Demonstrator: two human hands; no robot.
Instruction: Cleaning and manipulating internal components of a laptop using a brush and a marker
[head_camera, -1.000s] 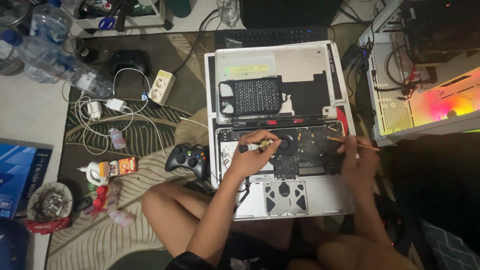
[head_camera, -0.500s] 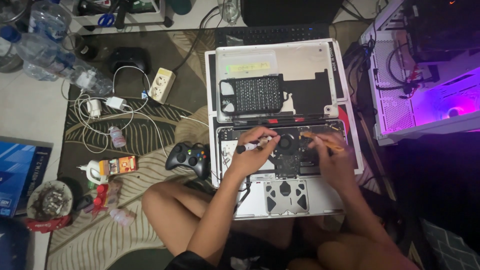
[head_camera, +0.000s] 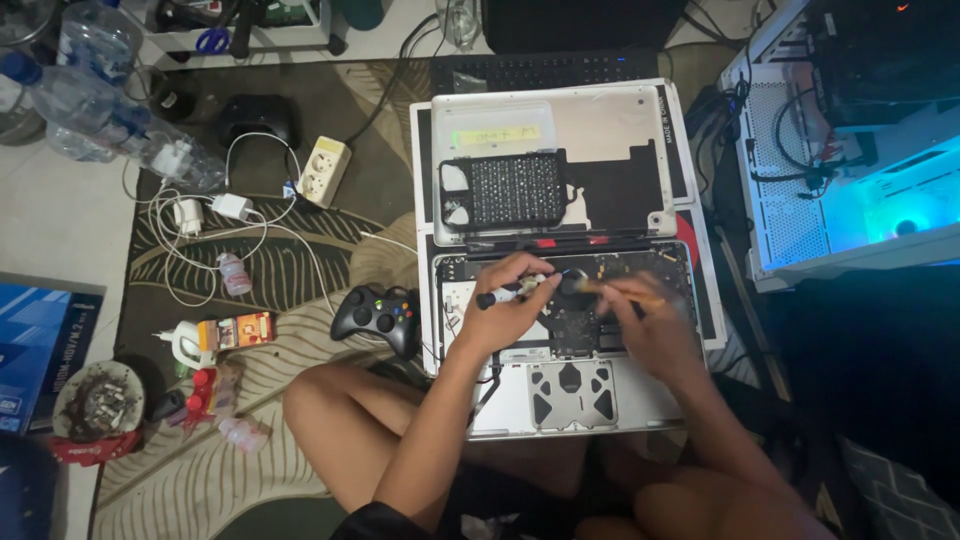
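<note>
Opened laptop (head_camera: 560, 330) on the floor mat, bottom cover (head_camera: 560, 160) already off and laid above it, insides exposed. Left hand (head_camera: 510, 300) with fingers closed around a dark screwdriver (head_camera: 505, 292); right hand (head_camera: 640, 320) pinching a thin stick (head_camera: 625, 293), both at the fan area. Nearby: game controller (head_camera: 375, 318), power strip (head_camera: 322, 170), tangled cables (head_camera: 200, 240), lit computer case (head_camera: 850, 180).
</note>
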